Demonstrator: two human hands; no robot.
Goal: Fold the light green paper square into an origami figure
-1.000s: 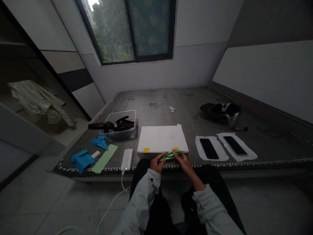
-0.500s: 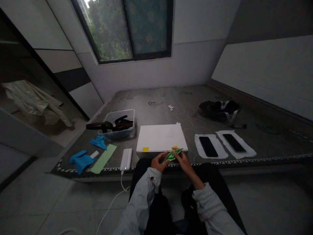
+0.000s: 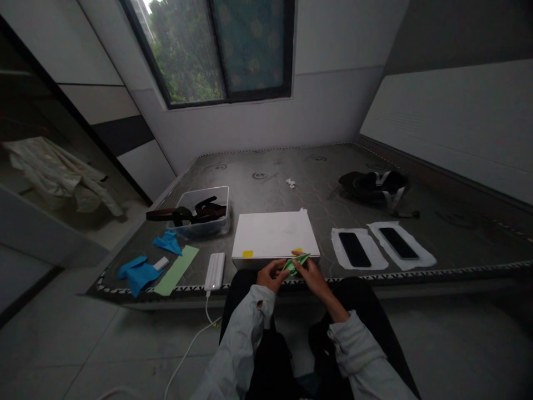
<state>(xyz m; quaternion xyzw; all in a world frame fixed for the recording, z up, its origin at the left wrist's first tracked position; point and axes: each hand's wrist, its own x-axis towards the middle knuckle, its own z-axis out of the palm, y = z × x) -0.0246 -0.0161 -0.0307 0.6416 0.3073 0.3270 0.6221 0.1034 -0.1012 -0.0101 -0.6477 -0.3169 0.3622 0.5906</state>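
Both my hands hold a small folded green paper (image 3: 293, 263) just above the near edge of the mattress. My left hand (image 3: 270, 275) pinches its left end and my right hand (image 3: 310, 273) pinches its right end, fingers closed on the folds. Right behind the paper lies a flat white box (image 3: 272, 235) with two yellow tabs on its front edge. My dark trousers and grey sleeves fill the bottom of the view.
On the grey mattress (image 3: 291, 183): a clear tub with belts (image 3: 200, 214), blue folded papers (image 3: 139, 272), a green sheet (image 3: 177, 269), a white power bank (image 3: 215, 270) with cable, two dark phones on white sheets (image 3: 355, 249) (image 3: 398, 243), and dark headgear (image 3: 372, 186).
The green paper has been drawn in shorter between my hands and tilted up at its right end; my hands have moved closer together. The view shifted slightly.
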